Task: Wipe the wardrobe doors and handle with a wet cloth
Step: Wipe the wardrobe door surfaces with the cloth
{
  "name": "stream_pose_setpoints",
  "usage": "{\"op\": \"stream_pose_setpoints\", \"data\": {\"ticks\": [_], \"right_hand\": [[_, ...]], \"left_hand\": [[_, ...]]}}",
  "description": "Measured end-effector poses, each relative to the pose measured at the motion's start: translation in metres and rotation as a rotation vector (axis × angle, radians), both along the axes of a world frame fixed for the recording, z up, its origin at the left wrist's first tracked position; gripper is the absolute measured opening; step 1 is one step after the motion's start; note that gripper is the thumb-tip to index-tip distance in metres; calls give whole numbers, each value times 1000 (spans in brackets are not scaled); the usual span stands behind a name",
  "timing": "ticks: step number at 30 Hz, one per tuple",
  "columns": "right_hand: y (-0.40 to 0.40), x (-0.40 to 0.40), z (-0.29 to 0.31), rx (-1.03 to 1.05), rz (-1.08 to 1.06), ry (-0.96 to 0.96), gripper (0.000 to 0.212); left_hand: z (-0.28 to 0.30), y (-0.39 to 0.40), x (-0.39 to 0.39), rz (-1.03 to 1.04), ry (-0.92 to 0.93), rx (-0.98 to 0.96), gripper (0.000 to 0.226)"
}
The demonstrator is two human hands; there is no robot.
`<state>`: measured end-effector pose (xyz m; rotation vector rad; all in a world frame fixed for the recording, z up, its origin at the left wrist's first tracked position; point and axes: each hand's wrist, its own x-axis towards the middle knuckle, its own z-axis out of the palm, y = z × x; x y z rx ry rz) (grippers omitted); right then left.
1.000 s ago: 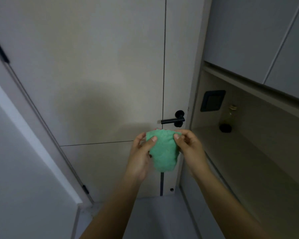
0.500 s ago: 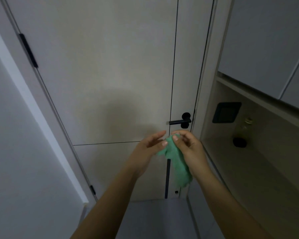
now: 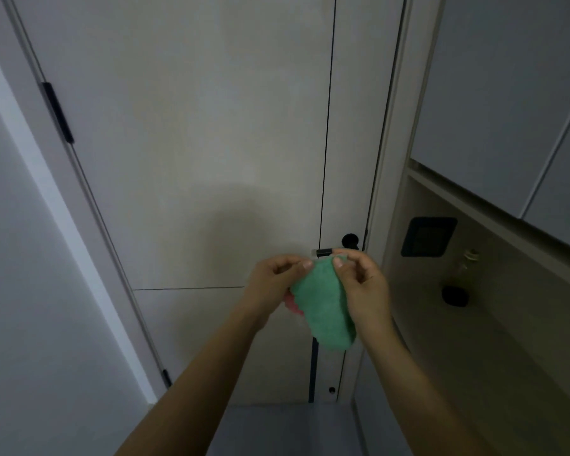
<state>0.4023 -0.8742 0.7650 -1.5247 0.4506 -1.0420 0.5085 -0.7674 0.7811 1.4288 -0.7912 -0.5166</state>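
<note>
A person stands before a pale wardrobe door (image 3: 211, 143), both hands raised at its lower right, a green cloth (image 3: 323, 304) held between them. The right hand (image 3: 364, 291) pinches the cloth's top edge between thumb and forefinger, its other fingers curled loosely above; the left hand (image 3: 270, 287) is curled too, its thumb tip on the cloth's upper left corner — a lighter hold, by the look of it. A patch of pink shows at the cloth's left edge, under the left hand; whether it is a lining or a second piece cannot be told.

The cloth hangs with its long axis running down and slightly right from the fingertips, its bulk below the right hand and in front of the door's lower panel. It does not appear to touch the door.

The black lever handle (image 3: 333, 251) lies just above and behind the fingertips, its bar running level toward the door's right edge, where the round rose sits close to the frame. The right hand is the nearer to it — the likely hand to carry the cloth up and forward onto the lever or the panel. Wiping has not visibly begun, and the tall upper panel is still to be reached.

At the right, a small dark-based bottle (image 3: 458, 284) stands in an open niche (image 3: 507, 324) below grey cupboard fronts, beside a dark wall plate (image 3: 428, 236).
</note>
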Motion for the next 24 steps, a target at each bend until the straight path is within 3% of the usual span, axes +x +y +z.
{"op": "stream_pose_setpoints", "data": {"ticks": [5, 13, 17, 24], "right_hand": [[-10, 26, 25, -196, -75, -70, 29], [1, 129, 65, -585, -381, -283, 35], [3, 187, 86, -689, -388, -318, 40], [-22, 324, 164, -787, -657, -328, 54]], "left_hand": [[48, -14, 21, 54, -90, -21, 14], [129, -29, 113, 6, -212, 44, 20], [167, -34, 153, -138, -243, 33, 22], [277, -50, 249, -255, -333, 54, 25]]}}
